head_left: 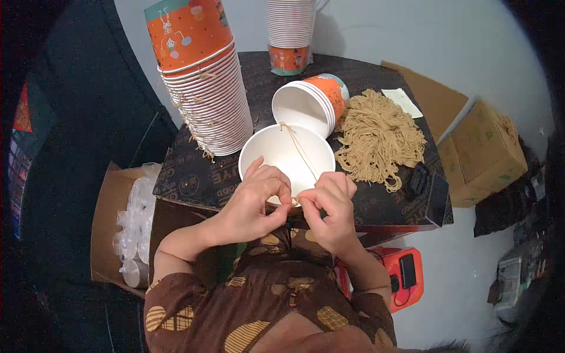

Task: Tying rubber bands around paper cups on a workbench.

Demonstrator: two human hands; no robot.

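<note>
A white-lined paper bucket (266, 147) stands mouth up at the near table edge, in front of my body. A thin tan cord (299, 148) runs from its far rim across the mouth to the near rim. My left hand (254, 203) is closed in a pinch at that near rim, thumb and forefinger on the cord's end. Right beside it, my right hand (331, 210) pinches the cord too, fingertips almost touching the left ones. The exact knot or hole between the fingertips is too small to make out.
Behind lie nested orange paper buckets (329, 97) on their side. A loose pile of tan cords (382, 138) lies at the right. A tall bucket stack (212, 100) with cords stands left, another stack (289, 35) at the back. Cardboard boxes (482, 150) and a red stool (415, 265) flank the table.
</note>
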